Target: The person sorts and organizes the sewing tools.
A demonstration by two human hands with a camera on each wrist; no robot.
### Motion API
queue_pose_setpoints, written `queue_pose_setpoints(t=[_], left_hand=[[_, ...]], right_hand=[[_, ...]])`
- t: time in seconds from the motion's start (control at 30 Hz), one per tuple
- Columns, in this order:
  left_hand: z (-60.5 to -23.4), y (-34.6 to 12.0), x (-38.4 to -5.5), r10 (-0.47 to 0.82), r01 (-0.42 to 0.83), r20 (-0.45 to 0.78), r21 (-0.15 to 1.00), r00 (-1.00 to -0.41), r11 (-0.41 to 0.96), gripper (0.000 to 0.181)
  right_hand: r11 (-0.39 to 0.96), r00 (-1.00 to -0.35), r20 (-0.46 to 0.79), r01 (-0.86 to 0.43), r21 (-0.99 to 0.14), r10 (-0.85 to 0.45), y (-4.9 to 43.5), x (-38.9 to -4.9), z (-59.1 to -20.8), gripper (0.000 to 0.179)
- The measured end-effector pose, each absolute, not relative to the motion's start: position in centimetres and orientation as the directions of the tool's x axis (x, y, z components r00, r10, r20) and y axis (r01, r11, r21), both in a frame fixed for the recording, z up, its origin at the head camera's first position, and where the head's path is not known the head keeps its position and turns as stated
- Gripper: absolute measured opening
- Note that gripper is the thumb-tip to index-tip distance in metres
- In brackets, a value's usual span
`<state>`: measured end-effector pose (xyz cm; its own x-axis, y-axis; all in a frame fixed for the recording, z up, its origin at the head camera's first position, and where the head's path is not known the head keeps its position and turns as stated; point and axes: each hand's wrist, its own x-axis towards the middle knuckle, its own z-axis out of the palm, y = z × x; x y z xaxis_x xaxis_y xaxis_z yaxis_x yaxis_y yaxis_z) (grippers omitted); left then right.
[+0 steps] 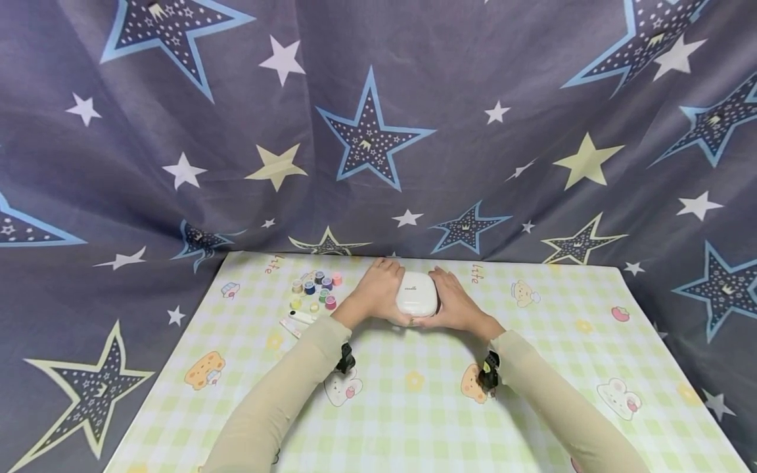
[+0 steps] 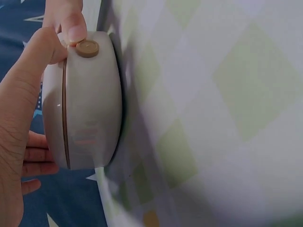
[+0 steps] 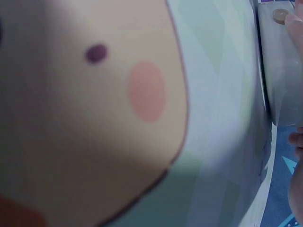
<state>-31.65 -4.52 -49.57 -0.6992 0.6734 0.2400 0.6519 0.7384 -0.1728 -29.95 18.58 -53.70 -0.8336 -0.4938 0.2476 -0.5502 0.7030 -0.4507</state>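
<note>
A white rounded case (image 1: 416, 295) with small dark lettering on its lid sits near the back of the table, between the two hands. My left hand (image 1: 378, 292) grips its left side, with the thumb at the front by the lid seam and the other fingers round the back. From the right, my right hand (image 1: 455, 301) holds the opposite side, its thumb at the round tan button (image 2: 87, 48) on the front. In the left wrist view a thin brown seam runs along the closed case, whose base is close over the tablecloth. The right wrist view catches only part of the right hand (image 3: 296, 156).
Several small thread spools (image 1: 309, 288) in different colours stand left of the case. A white slim item (image 1: 303, 317) and a pink-and-white strip (image 1: 291, 327) lie by the left forearm. A checked cloth (image 1: 414, 407) covers the table; a star-printed curtain (image 1: 461, 131) hangs behind.
</note>
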Motion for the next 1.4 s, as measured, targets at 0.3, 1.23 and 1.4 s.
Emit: queue_pose_setpoints(t=[0.3,1.23,1.4], left_hand=[[-50.1,-4.4,-31.7,0.676,0.659,0.286,-0.169,-0.679,0.733,0.103],[-49.1,-4.5,-32.7,0.689,0.690,0.178,-0.069,-0.702,0.721,0.102],[-49.1,-4.5,-32.8,0.704,0.707,0.162,-0.044,-0.692,0.705,0.098]], right_hand=[[0.715,-0.844,0.228,-0.533,-0.453,-0.485,18.7,-30.2,-54.0,0.119],[0.697,-0.826,0.265,-0.562,-0.445,-0.498,18.4,-30.1,-53.8,0.111],[0.702,-0.831,0.262,-0.555,-0.446,-0.491,18.4,-30.0,-53.9,0.114]])
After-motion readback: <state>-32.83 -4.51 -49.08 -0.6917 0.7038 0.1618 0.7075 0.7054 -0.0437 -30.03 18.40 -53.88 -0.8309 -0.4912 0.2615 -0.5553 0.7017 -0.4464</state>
